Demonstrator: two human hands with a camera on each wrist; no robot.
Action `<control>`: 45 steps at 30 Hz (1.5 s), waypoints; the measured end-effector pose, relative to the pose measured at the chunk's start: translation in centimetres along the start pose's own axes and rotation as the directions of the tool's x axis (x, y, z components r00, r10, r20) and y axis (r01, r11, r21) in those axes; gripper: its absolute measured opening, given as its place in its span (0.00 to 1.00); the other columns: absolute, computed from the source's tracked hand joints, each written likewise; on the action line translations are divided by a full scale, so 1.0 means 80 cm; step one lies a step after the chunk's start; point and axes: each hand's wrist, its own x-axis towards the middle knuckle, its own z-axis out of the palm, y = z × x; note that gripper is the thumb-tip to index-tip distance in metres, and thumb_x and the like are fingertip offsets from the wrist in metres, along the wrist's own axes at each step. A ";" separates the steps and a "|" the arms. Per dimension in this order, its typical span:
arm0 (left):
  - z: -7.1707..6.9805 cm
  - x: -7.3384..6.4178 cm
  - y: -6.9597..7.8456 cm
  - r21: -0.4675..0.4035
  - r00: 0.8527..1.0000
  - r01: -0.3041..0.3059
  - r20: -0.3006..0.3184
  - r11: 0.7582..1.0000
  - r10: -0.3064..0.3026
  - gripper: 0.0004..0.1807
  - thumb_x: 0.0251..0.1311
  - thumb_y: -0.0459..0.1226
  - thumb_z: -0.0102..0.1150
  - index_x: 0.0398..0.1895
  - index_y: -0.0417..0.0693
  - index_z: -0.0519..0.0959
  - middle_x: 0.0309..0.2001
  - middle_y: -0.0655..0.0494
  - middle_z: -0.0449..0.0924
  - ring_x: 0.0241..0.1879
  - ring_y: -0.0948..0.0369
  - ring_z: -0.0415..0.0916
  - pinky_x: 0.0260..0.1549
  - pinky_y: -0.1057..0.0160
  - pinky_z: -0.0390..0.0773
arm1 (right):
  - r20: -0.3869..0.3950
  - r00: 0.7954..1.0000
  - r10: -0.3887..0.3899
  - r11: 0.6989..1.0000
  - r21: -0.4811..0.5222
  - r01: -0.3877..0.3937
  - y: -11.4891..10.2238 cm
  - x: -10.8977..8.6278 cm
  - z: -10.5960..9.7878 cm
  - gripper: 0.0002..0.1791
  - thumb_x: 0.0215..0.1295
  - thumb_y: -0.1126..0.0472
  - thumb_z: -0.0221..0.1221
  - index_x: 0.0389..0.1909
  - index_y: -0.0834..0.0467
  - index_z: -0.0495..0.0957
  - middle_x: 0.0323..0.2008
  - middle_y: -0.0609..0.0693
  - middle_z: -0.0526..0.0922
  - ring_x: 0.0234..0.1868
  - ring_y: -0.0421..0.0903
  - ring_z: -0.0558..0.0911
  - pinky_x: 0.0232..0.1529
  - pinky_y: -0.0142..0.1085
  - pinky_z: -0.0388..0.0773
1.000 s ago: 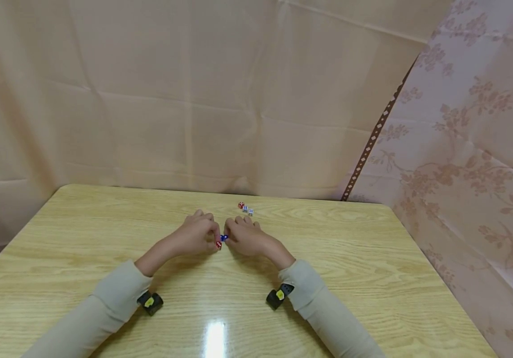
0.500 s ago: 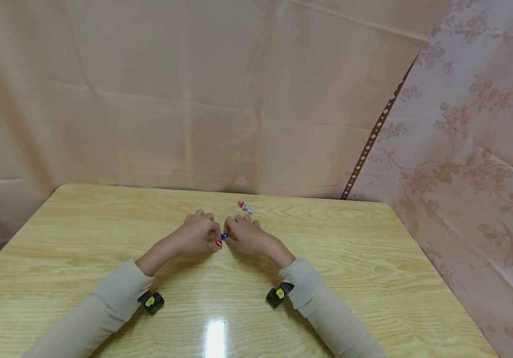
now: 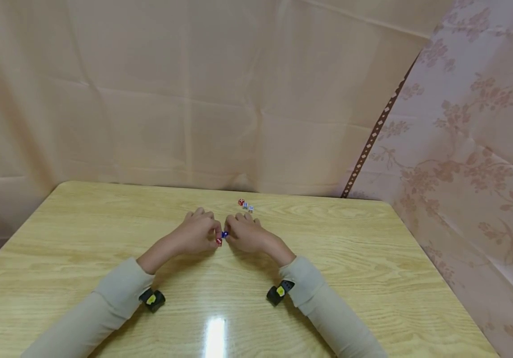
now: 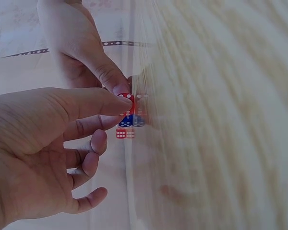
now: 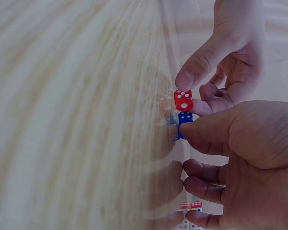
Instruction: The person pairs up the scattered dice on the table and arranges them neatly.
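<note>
My left hand [image 3: 195, 232] pinches a red die [image 3: 219, 242] with white pips between thumb and index finger. My right hand [image 3: 248, 235] holds a blue die [image 3: 225, 234], its thumb lying over it; the fingers behind are partly hidden. In the right wrist view the red die [image 5: 184, 100] and blue die [image 5: 185, 118] stand close together on the tabletop, with their reflections beside them. The left wrist view shows the blue die [image 4: 126, 120] just beyond the red die [image 4: 126, 99]. Whether the two dice touch I cannot tell.
Farther back on the glossy wooden table [image 3: 328, 258] a red die [image 3: 241, 202] and two white dice [image 3: 245, 206] form a short slanting row. A beige curtain [image 3: 157, 99] hangs behind the table's back edge, and a flowered curtain [image 3: 475, 149] hangs along the right.
The head view has tilted very slightly. Both hands keep their hold, and the dice stay in the same arrangement.
</note>
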 end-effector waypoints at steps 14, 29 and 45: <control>0.000 0.001 -0.001 -0.003 1.000 -0.014 -0.010 1.000 0.014 0.07 0.51 0.35 0.73 0.27 0.53 0.83 0.31 0.57 0.72 0.38 0.56 0.61 0.41 0.55 0.57 | -0.005 1.000 -0.001 1.000 -0.005 0.001 0.001 0.002 0.001 0.05 0.76 0.56 0.54 0.46 0.52 0.72 0.43 0.50 0.73 0.45 0.48 0.66 0.43 0.40 0.57; 0.001 0.000 -0.006 0.009 0.999 -0.045 -0.022 0.999 0.046 0.07 0.51 0.35 0.73 0.26 0.54 0.82 0.30 0.58 0.72 0.36 0.57 0.61 0.40 0.55 0.57 | -0.188 0.982 -0.024 0.994 0.103 0.044 0.000 0.002 -0.028 0.11 0.73 0.59 0.59 0.50 0.58 0.74 0.42 0.55 0.80 0.47 0.53 0.75 0.52 0.49 0.69; 0.003 -0.002 -0.001 0.003 0.999 -0.027 -0.017 1.000 0.027 0.07 0.51 0.34 0.72 0.27 0.54 0.81 0.30 0.58 0.72 0.38 0.57 0.62 0.42 0.53 0.59 | -0.424 0.903 0.069 0.977 0.212 0.025 0.055 0.039 -0.061 0.17 0.65 0.60 0.62 0.50 0.66 0.74 0.50 0.67 0.78 0.53 0.62 0.77 0.54 0.51 0.74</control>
